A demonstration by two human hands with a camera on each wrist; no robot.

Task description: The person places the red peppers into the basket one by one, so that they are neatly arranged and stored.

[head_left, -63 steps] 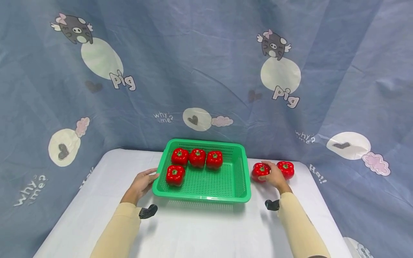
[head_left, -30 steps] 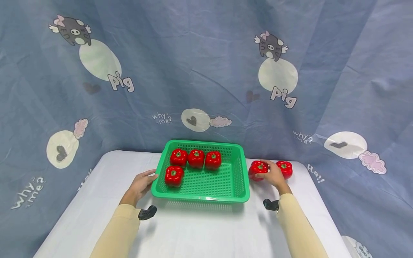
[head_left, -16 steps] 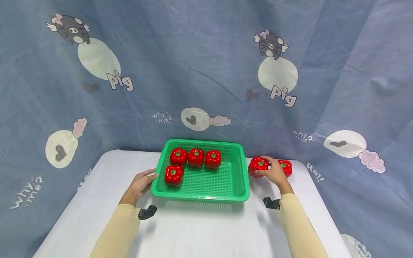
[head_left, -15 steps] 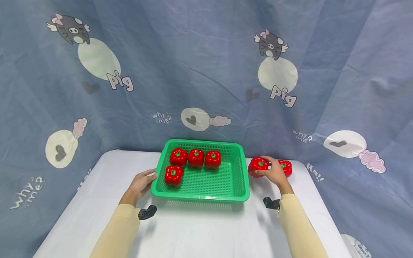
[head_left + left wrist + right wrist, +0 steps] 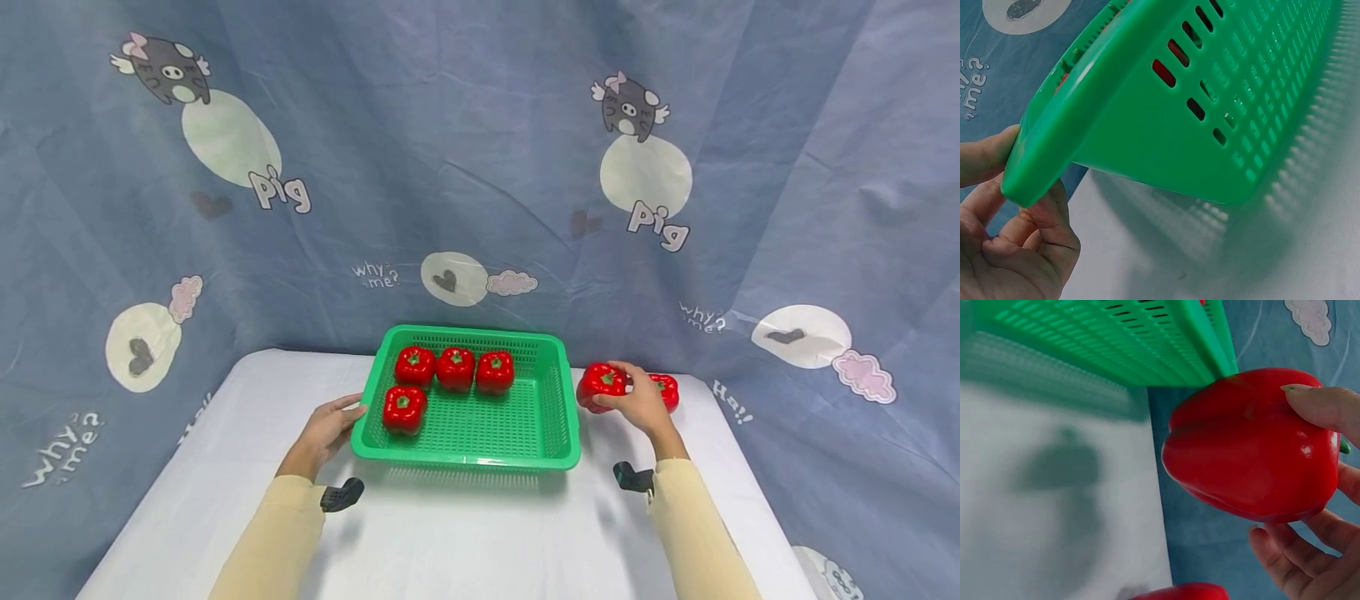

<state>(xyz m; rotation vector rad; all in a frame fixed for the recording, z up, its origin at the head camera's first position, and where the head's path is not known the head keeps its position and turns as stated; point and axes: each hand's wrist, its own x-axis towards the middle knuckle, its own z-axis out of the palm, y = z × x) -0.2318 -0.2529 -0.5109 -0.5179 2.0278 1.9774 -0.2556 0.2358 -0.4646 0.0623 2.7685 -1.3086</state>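
My left hand (image 5: 327, 427) pinches the left rim of a green plastic basket (image 5: 480, 460); in the left wrist view the thumb lies over the rim (image 5: 1041, 165) and the fingers curl beneath it. Several red bell peppers (image 5: 417, 367) stand stem up inside, three along the back and one at the front left. Just right of the basket, my right hand (image 5: 639, 402) grips another red bell pepper (image 5: 597, 386) by its stem end. The right wrist view shows that bell pepper (image 5: 1250, 450) held between thumb and fingers, its shadow cast apart from it on the white tabletop.
One more red bell pepper (image 5: 666, 390) sits on the white table (image 5: 465, 542) behind the right hand, partly hidden by it. A blue printed curtain (image 5: 480, 183) hangs along the table's back edge and sides.
The right hand has closed its grip on the bell pepper and raised it slightly, a little leftward toward the basket. The left hand stays on the rim.
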